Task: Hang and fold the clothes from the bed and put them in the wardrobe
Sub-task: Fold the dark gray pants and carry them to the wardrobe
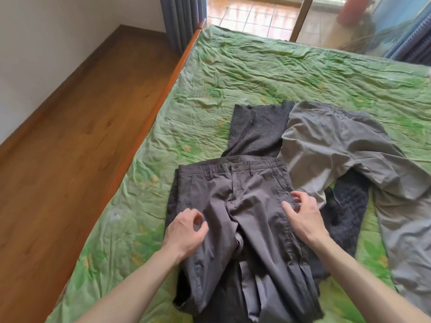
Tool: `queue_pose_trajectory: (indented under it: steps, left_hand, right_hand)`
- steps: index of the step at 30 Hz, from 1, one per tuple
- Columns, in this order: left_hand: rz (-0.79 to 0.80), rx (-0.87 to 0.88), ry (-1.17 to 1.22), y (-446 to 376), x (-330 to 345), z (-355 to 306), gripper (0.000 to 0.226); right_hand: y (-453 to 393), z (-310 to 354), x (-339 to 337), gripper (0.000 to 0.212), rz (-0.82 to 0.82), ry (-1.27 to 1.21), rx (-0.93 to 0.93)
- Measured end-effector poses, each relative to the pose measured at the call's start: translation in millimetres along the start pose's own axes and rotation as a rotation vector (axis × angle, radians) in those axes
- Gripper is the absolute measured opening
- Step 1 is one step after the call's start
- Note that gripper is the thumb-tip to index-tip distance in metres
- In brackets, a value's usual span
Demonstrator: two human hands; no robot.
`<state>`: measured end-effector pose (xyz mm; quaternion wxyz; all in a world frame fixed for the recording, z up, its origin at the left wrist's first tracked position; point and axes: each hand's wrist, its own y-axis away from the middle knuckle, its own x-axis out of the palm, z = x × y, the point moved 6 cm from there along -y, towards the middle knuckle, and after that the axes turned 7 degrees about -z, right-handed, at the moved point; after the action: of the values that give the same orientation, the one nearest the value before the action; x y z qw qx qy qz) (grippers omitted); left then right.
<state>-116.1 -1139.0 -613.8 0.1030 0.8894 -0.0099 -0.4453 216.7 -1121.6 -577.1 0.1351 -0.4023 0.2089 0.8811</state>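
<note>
Dark grey trousers point(242, 206) lie flat on the green bed sheet point(256, 73), waistband away from me, legs running toward the frame's bottom. My left hand point(184, 231) hovers over the left hip, fingers loosely curled and holding nothing. My right hand point(303, 217) rests at the right hip with fingers spread, not gripping. A dark knitted sweater point(256, 131) lies partly under the trousers and shows again on the right. Light grey trousers point(331, 145) sprawl over it to the right.
The bed's orange wooden edge point(149, 127) runs along the left, with wood floor point(70, 136) beyond it. Blue curtains point(182, 19) and a glass balcony door stand at the far end. No wardrobe is in view.
</note>
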Motion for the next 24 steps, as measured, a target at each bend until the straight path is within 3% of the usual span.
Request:
queue_pose_trajectory:
  steps: [3,8,15,19,24]
  left_hand:
    - [-0.04,0.059,0.022,-39,14,-2,0.017]
    - [-0.082,-0.048,0.091,-94,36,20,0.029]
    - [-0.268,-0.096,-0.132,-143,39,39,0.031]
    - [-0.291,-0.231,-0.04,-157,34,47,0.046]
    - [-0.25,-0.351,0.207,-159,22,49,0.056]
  right_hand:
    - [-46,24,21,0.046,0.002,0.072,-0.046]
    - [-102,30,50,0.061,-0.049,0.183,0.014]
    - [-138,2,74,0.076,-0.095,0.187,0.138]
    - [-141,-8,77,0.025,-0.132,-0.038,0.105]
    - [-119,1,57,0.023,-0.218,-0.219,-0.073]
